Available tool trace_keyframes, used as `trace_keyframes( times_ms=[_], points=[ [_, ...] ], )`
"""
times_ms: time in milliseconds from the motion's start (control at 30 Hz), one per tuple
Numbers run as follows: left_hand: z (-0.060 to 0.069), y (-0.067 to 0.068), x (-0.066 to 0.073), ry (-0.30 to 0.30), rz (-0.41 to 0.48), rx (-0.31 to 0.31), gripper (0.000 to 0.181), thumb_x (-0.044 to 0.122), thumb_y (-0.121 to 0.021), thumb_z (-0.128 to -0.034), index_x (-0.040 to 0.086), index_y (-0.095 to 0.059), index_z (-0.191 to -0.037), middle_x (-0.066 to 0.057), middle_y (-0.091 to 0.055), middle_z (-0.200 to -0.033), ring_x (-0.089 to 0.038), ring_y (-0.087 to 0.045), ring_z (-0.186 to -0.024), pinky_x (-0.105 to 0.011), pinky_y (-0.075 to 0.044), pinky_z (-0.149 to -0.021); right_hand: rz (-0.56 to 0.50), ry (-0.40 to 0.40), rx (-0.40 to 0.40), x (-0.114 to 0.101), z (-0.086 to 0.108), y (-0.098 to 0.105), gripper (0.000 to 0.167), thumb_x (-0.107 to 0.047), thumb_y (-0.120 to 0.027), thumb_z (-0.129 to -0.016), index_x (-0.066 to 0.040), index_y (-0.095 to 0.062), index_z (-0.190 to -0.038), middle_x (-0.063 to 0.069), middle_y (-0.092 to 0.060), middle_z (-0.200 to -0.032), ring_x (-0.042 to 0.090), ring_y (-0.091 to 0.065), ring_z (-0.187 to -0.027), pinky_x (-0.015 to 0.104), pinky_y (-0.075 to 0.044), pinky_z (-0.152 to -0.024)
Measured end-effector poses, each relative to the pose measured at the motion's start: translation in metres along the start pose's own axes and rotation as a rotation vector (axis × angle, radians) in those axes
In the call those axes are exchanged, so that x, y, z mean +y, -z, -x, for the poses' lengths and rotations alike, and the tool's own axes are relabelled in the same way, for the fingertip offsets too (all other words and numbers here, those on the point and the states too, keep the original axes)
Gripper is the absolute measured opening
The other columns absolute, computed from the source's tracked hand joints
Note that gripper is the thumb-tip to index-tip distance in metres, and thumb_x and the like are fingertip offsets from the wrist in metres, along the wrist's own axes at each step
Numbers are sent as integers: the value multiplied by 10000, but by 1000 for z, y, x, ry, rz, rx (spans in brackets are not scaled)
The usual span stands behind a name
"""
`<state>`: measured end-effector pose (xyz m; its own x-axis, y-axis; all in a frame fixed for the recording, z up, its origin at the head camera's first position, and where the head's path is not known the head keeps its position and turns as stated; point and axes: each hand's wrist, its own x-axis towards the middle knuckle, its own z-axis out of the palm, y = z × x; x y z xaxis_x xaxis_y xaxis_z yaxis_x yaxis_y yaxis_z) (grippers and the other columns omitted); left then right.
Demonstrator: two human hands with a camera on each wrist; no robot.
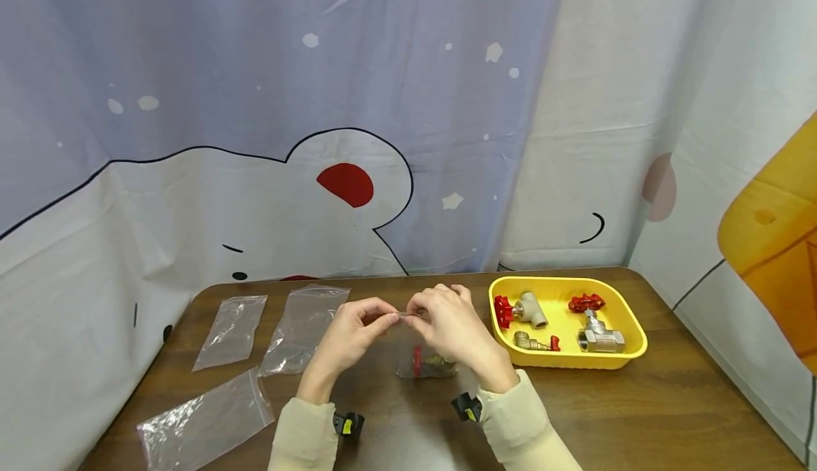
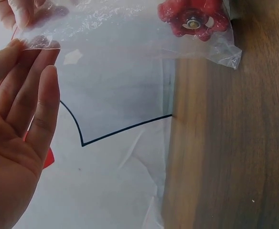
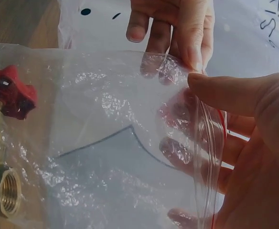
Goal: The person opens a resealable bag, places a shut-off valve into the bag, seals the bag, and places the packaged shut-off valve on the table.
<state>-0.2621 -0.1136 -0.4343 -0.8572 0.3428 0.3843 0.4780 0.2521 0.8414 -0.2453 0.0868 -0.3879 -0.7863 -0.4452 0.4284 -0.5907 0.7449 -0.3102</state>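
Observation:
A clear zip bag (image 3: 106, 95) hangs between my two hands, its zip edge uppermost in the head view. At the bag's bottom lies a brass valve (image 3: 8, 191) with a red handwheel (image 2: 193, 19), close to the tabletop. My left hand (image 1: 354, 325) pinches a corner of the zip edge between thumb and fingers. Right beside it, my right hand (image 1: 449, 322) pinches the same edge, thumb on one face and fingers behind the film. The fingertips of both hands nearly meet. In the head view the right hand partly covers the bag.
A yellow tray (image 1: 568, 364) on the right holds a grey valve with a red handwheel (image 1: 530, 310), a small brass valve (image 1: 532, 342) and a steel valve (image 1: 600, 336). Three flat zip bags (image 1: 232, 333) lie on the left. A printed curtain (image 1: 447, 137) hangs behind the wooden table (image 1: 670, 400).

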Motion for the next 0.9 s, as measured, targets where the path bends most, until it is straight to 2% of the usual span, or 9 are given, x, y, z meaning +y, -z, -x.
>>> trace_keyframes(
  times_ms=[167,400,600,767,900],
  points=[
    [0,0,0,0,-7,-2,85,193,-683,-935,128,-737,-918,-60,-686,-820,-287,-638,-720,-285,-516,-624,-2,-16,-3,2,1,2,128,-265,-787,-837,-239,-665,-805,-152,-603,-779,111,-546,-808,566,-323,-944],
    [0,0,0,5,-6,-4,121,191,-684,-934,83,-740,-928,38,-676,-815,-156,-623,-716,-286,-522,-645,-23,-5,-1,4,0,2,161,-225,-799,-820,-247,-648,-767,-162,-576,-749,109,-536,-777,517,-350,-891],
    [0,-1,1,19,-13,0,95,160,-685,-930,84,-741,-935,23,-670,-814,-204,-627,-731,-270,-505,-638,-43,13,3,4,0,1,177,-193,-803,-814,-240,-642,-754,-163,-568,-742,103,-539,-767,477,-363,-856],
    [1,0,13,36,-26,-8,95,74,-667,-931,3,-727,-947,-9,-673,-818,-267,-633,-742,-260,-503,-642,-46,2,-17,5,1,2,159,-206,-798,-820,-242,-654,-764,-162,-578,-753,114,-540,-768,457,-357,-834],
    [1,0,15,38,-31,-15,85,59,-663,-931,2,-725,-941,-11,-667,-807,-245,-620,-728,-255,-493,-632,-36,-14,-40,6,1,4,134,-234,-794,-826,-250,-670,-778,-165,-590,-759,129,-549,-783,449,-353,-815]
  ],
)
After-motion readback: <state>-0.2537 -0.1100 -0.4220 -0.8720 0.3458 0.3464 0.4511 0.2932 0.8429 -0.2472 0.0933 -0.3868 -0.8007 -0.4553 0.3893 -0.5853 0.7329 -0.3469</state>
